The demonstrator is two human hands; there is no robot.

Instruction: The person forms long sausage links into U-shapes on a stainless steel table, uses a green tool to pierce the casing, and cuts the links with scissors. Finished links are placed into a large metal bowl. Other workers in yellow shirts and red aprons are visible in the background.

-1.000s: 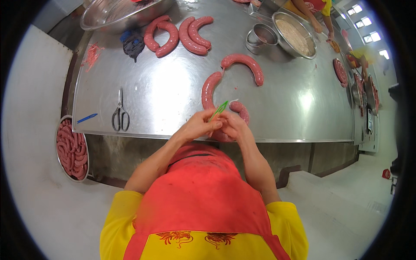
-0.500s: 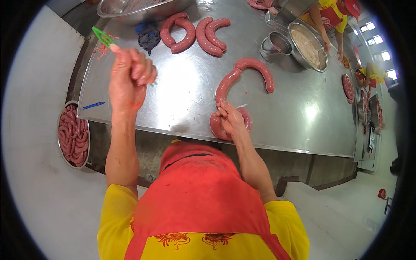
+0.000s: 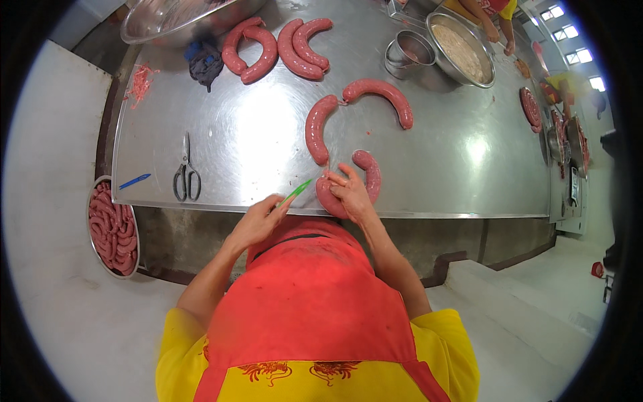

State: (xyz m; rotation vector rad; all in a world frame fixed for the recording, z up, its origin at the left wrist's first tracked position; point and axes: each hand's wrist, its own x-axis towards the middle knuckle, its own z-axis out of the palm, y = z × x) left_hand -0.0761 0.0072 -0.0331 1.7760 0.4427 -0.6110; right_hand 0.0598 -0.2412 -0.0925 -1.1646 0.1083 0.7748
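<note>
My left hand [image 3: 262, 220] is closed around a slim green tool [image 3: 295, 193] whose kind I cannot make out; its tip points at my right hand. My right hand [image 3: 349, 194] pinches the thin casing at the link between two sausages, with one finger stretched out. Below its fingers a curved pink sausage [image 3: 374, 175] lies along the table's front edge, partly hidden by the hand. Just beyond, another sausage [image 3: 316, 130] is joined by a narrow twisted link to a curved sausage [image 3: 385, 96] on the right.
Scissors [image 3: 186, 171] and a blue pen-like tool [image 3: 136, 181] lie left on the metal table [image 3: 254, 147]. Farther back are finished sausages [image 3: 261, 53], a dark cloth [image 3: 205, 65], a metal cup [image 3: 412, 50] and a bowl [image 3: 492, 75]. A tub of sausages [image 3: 112, 231] stands left; a co-worker's hands [image 3: 501, 39] are far right.
My left hand has come down and right with the green tool, uncovering the scissors. My right hand has stayed near the sausage link. The two farther sausages now show a narrow gap between them.
</note>
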